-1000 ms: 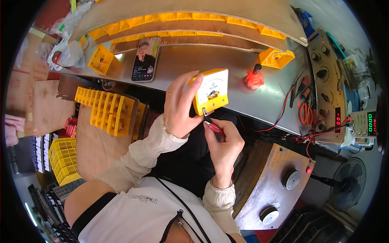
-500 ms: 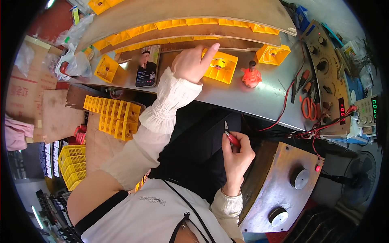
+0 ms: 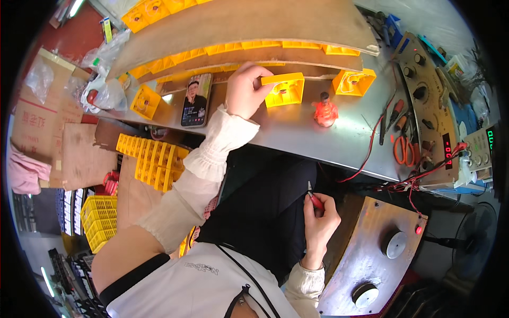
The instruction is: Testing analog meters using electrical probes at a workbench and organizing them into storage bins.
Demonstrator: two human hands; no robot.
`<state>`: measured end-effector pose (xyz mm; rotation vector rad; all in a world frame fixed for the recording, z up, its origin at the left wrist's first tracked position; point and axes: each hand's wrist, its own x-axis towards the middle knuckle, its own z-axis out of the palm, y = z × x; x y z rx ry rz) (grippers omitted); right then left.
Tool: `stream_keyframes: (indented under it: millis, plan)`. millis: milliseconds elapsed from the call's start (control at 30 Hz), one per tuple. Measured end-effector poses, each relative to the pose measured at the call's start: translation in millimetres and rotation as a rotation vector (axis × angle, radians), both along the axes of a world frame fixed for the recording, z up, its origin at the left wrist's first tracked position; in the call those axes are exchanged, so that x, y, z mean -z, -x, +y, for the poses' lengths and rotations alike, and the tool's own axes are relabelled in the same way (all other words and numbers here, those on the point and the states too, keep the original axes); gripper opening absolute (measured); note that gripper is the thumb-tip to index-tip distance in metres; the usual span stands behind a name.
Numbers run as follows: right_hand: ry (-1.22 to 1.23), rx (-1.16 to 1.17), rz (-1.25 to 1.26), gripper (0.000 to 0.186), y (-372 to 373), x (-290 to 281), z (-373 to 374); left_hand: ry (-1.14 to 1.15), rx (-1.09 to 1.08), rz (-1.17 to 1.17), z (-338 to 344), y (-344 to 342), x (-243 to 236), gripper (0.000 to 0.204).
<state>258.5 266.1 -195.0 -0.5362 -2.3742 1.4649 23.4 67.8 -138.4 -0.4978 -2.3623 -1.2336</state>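
Up on the steel bench (image 3: pixel 297 140), my left hand (image 3: pixel 245 91) grips the left edge of a yellow square housing (image 3: pixel 285 93), open side facing me with a small part inside. Lower down, over my dark trousers, my right hand (image 3: pixel 319 222) is closed round a small red-handled tool (image 3: pixel 316 201) with a pointed metal tip. A red bottle with a dark top (image 3: pixel 325 113) stands right of the housing, near another yellow housing (image 3: pixel 354 82). A phone showing a video (image 3: pixel 196 100) and a further yellow housing (image 3: pixel 146 102) are to the left.
Wooden shelves (image 3: pixel 249 24) hold rows of yellow housings. Scissors (image 3: pixel 403 149), red leads (image 3: pixel 366 169) and an instrument panel (image 3: pixel 427 106) are at right, above a metal box with knobs (image 3: pixel 371 254). Stacked yellow housings (image 3: pixel 151 159) and yellow baskets (image 3: pixel 98 222) are at left.
My left hand took the yellow meter up from in front of me to the bench and turned it open side toward me. My right hand moved right and down, still holding the red tool.
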Motion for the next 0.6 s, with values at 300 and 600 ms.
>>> stream_keyframes:
  millis: [300,600]
  plan:
    - [-0.021,-0.032,0.021,0.017,-4,-3,-2,-0.196,-0.046,0.065,34,12,14,0.026]
    - [-0.052,-0.040,0.001,0.016,-9,3,-2,-0.102,0.019,-0.028,29,-36,-29,0.041]
